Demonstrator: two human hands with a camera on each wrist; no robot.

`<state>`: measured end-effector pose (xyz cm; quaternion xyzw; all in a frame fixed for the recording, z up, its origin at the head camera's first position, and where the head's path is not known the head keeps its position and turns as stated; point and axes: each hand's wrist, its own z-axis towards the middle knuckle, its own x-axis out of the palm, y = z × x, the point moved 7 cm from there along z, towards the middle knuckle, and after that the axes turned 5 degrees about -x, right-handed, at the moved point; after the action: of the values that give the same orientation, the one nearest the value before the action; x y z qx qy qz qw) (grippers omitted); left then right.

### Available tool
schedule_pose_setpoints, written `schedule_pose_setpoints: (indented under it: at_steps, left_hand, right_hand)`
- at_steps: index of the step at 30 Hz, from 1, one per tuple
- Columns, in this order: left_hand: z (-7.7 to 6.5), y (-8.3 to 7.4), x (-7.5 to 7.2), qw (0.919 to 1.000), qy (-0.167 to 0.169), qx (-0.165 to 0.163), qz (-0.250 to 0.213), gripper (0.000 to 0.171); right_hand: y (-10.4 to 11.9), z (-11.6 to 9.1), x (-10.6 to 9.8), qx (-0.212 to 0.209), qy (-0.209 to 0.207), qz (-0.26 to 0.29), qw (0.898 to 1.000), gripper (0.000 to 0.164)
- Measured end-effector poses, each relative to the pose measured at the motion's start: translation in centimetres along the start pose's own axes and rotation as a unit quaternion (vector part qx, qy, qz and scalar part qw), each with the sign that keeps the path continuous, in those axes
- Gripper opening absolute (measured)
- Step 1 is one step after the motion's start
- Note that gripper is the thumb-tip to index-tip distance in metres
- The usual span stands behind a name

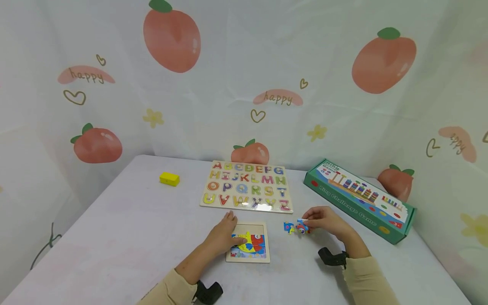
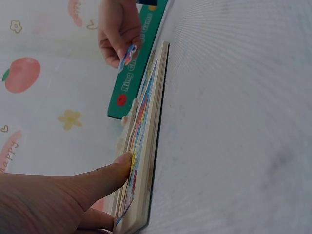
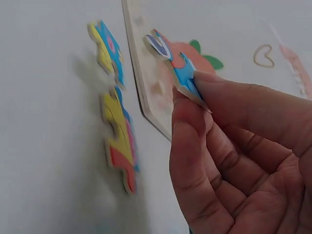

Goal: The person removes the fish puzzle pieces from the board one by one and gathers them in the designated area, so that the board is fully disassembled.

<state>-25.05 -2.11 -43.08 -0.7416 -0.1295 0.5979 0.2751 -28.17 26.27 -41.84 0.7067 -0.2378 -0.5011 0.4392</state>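
My right hand (image 1: pixel 324 220) pinches a blue puzzle piece (image 3: pixel 184 73) with a red part and a round eye printed on it, lifted off the table. Below it on the cloth lie loose puzzle pieces, a blue and yellow one (image 3: pixel 108 51) and a yellow, red and blue one (image 3: pixel 119 129). At the centre front sits a square wooden puzzle tray (image 1: pixel 248 260), partly filled with a yellow, red and blue picture. My left hand (image 1: pixel 223 237) rests along its left side, the thumb (image 2: pixel 119 170) on the picture, fingers reaching past the far left corner.
Behind the tray lies a wooden alphabet board (image 1: pixel 245 186). A green Ring Challenge Game box (image 1: pixel 358 199) stands at the right, close beyond my right hand. A yellow block (image 1: pixel 169 178) sits at the far left. A printed curtain (image 1: pixel 228 84) hangs behind the table.
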Motion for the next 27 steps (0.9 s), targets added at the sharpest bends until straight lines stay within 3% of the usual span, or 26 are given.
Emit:
schedule_pose_setpoints:
  at_steps: [5, 27]
  left_hand:
    - [0.1, 0.1, 0.0, 1.0, -0.002, -0.004, 0.004, 0.076]
    - [0.3, 0.2, 0.1, 0.9999, -0.003, 0.003, 0.012, 0.075]
  right_hand:
    - [-0.9, -0.8, -1.3, -0.01, 0.0, 0.001, 1.0, 0.032]
    - [-3.9, -2.5, -3.7, 0.058, -0.046, -0.018, 0.997, 0.036]
